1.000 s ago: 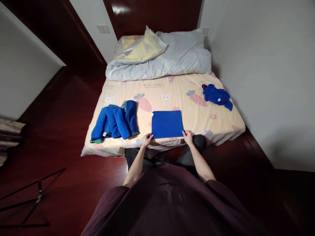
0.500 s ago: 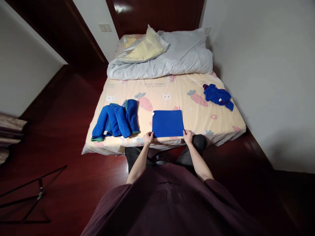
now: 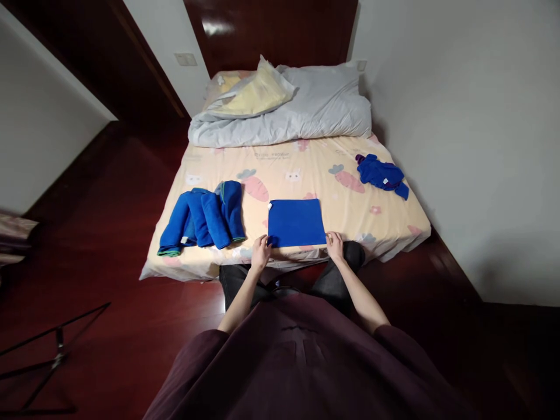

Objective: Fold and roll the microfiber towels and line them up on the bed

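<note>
The blue cloth (image 3: 296,223) lies flat in a neat rectangle before you, near the front edge of the bed, with a small white tag (image 3: 270,205) at its far left corner. Your left hand (image 3: 261,254) is at its near left corner, fingers bent and a little apart; your right hand (image 3: 335,247) is at the near right corner with its fingers curled. Whether either one pinches the fabric, you cannot tell from this view. Beneath the cloth spreads a pale sheet (image 3: 301,160) printed with carrots and small animal faces. To your left, rolled blue cloths (image 3: 203,216) with green edging lie side by side. Well over to your right sits a crumpled blue garment (image 3: 381,174) with a purplish part. Farther back, a grey quilt (image 3: 324,102) is bunched up before the dark wooden headboard (image 3: 280,29).
</note>
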The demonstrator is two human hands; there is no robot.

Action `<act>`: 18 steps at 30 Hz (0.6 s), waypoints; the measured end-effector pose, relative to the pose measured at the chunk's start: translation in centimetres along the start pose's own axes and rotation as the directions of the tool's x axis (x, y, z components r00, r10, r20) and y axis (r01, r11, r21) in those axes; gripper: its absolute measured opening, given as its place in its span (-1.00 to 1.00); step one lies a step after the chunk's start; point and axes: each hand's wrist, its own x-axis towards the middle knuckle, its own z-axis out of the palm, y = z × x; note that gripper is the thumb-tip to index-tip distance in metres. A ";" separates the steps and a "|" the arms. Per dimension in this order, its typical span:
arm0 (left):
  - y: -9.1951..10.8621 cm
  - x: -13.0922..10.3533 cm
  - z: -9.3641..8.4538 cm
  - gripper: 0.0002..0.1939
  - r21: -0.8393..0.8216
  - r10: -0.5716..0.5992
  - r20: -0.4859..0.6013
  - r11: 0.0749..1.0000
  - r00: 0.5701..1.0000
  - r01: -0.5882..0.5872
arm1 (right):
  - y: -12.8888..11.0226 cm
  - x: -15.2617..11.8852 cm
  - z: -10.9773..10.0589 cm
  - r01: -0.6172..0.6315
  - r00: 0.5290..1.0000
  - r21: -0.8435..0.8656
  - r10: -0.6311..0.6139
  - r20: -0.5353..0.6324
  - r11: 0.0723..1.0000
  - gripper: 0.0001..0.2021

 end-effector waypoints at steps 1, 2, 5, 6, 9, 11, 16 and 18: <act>0.0 -0.4 -0.1 -0.59 -0.006 0.077 0.068 0.997 0.995 -0.077 | -0.3 -0.6 -0.4 0.081 0.996 -0.008 -0.081 0.037 0.997 -0.64; -0.1 -0.6 -0.2 -0.58 -0.021 0.136 0.134 0.991 0.982 -0.134 | -0.6 -1.1 -0.6 0.149 0.985 -0.012 -0.147 0.094 0.989 -0.63; 0.0 -0.7 0.3 -0.54 -0.041 0.172 0.259 0.985 0.950 -0.167 | -1.3 -1.8 -0.6 0.274 0.926 -0.028 -0.255 0.279 0.961 -0.60; 0.0 -0.5 0.5 -0.52 -0.032 0.144 0.272 0.990 0.951 -0.141 | -1.4 -1.8 -0.4 0.287 0.912 -0.043 -0.259 0.319 0.957 -0.58; 0.2 0.0 1.1 -0.47 0.000 0.058 0.275 0.998 0.960 -0.061 | -1.3 -1.4 0.4 0.268 0.907 -0.093 -0.219 0.360 0.959 -0.52; 0.3 0.4 1.3 -0.45 0.014 0.039 0.269 0.999 0.962 -0.045 | -0.9 -1.0 0.7 0.251 0.913 -0.111 -0.197 0.357 0.961 -0.50; 0.6 1.3 1.5 -0.47 0.098 0.019 0.256 0.994 0.966 -0.046 | -0.6 0.1 0.8 0.243 0.913 -0.120 -0.185 0.364 0.963 -0.50; 1.0 2.0 1.7 -0.49 0.158 0.034 0.261 0.984 0.965 -0.077 | -0.9 0.6 1.0 0.230 0.916 -0.139 -0.166 0.364 0.963 -0.50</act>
